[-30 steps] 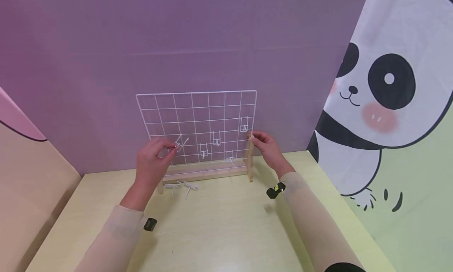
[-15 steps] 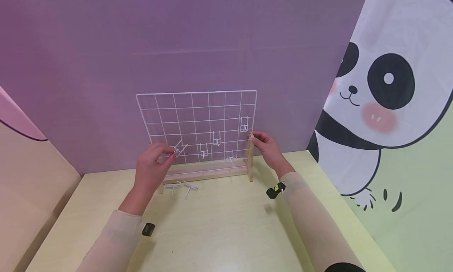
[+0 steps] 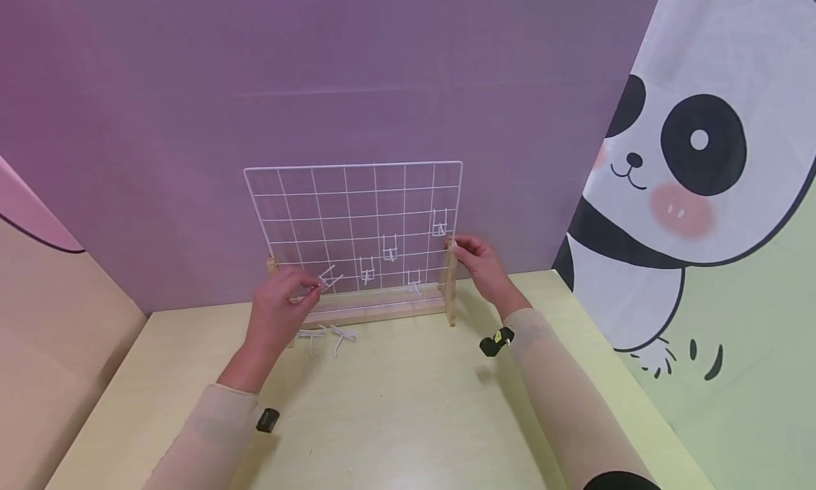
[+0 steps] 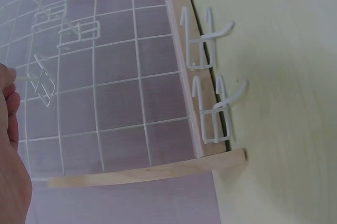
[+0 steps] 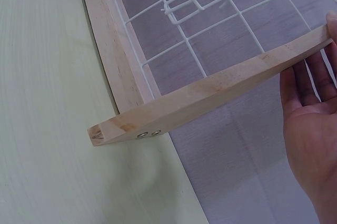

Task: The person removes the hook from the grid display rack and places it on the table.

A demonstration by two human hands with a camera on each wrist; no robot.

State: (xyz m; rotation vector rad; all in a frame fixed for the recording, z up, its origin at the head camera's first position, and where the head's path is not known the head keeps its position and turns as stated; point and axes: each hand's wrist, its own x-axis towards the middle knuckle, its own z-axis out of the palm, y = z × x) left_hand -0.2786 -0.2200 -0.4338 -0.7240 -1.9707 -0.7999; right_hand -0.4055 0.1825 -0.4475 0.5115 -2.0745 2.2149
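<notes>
Wire grid panel (image 3: 357, 221), white, standing upright in a wooden base (image 3: 376, 309) at the far edge of the pale yellow surface (image 3: 395, 405), before a purple backdrop. Left hand (image 3: 280, 302), fingers curled, pinches a white wire hook (image 3: 330, 280) held tilted against the grid's lower left part; right hand (image 3: 484, 267) grips the top of the right wooden upright (image 3: 451, 285), thumb and fingertips closed around it. Four hooks (image 3: 390, 249) already hang on the grid, and two loose hooks (image 3: 328, 334) lie on the surface just before the base.
</notes>
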